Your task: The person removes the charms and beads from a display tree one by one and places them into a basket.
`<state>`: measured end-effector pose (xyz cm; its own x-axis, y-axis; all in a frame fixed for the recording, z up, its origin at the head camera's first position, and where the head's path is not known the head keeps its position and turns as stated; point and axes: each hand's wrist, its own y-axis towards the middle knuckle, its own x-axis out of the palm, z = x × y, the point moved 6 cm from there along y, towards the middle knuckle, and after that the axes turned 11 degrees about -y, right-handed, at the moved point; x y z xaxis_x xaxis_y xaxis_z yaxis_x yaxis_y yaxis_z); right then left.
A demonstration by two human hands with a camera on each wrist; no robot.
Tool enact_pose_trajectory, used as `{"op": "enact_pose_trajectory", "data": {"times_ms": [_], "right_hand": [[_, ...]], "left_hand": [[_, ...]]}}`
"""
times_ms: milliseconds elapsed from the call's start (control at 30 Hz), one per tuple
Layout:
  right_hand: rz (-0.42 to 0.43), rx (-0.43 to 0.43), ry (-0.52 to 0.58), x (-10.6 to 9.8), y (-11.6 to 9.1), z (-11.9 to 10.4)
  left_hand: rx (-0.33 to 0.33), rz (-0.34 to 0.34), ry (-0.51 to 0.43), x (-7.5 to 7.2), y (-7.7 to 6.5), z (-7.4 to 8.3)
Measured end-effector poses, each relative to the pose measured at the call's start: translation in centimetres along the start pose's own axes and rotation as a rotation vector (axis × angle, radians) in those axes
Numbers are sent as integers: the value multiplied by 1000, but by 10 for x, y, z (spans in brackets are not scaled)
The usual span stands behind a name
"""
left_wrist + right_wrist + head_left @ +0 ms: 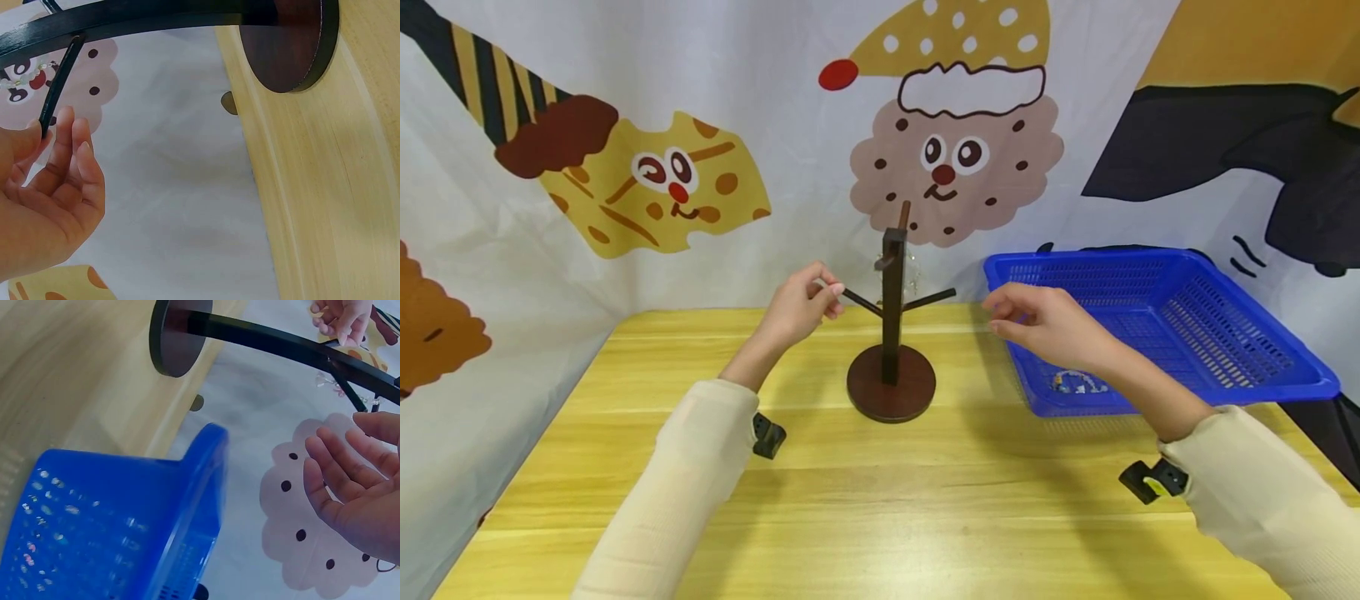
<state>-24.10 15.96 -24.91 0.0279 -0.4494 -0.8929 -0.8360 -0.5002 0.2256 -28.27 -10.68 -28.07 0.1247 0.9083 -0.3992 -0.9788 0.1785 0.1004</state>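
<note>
A dark wooden stand [891, 308] with a round base and several pegs stands upright on the table. My left hand [805, 304] pinches the tip of its left peg [59, 84] between thumb and forefinger, the other fingers loosely bent. A clear beaded string [913, 273], perhaps a bracelet, hangs behind the post, partly hidden by it. To the right of the stand, my right hand [1048, 325] hovers beside the blue basket's left rim. Its fingers are relaxed and slightly bent, with nothing visible in them, apart from the right peg [931, 298].
The blue plastic basket [1187, 396] sits at the right of the wooden table [880, 517]. A beaded string [1077, 382] and other small beads lie inside its near left corner. Behind the table hangs a white cloth [805, 100] printed with cartoon food.
</note>
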Motion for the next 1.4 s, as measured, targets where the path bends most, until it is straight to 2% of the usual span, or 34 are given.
{"op": "enact_pose_trajectory", "data": {"times_ms": [233,767,1167,1400], "right_hand": [[10,-5,-20,0,13,-9],[60,-33,6,6,33,-23],[67,-35,-2,11,39,-26],[63,-31,4,13,38,-23]], "left_hand": [[-6,1,-8,-1,1,-1],[-9,9,-6,-1,1,-2],[-10,10,-9,-1,0,-3],[5,30,55,-2,0,0]]}}
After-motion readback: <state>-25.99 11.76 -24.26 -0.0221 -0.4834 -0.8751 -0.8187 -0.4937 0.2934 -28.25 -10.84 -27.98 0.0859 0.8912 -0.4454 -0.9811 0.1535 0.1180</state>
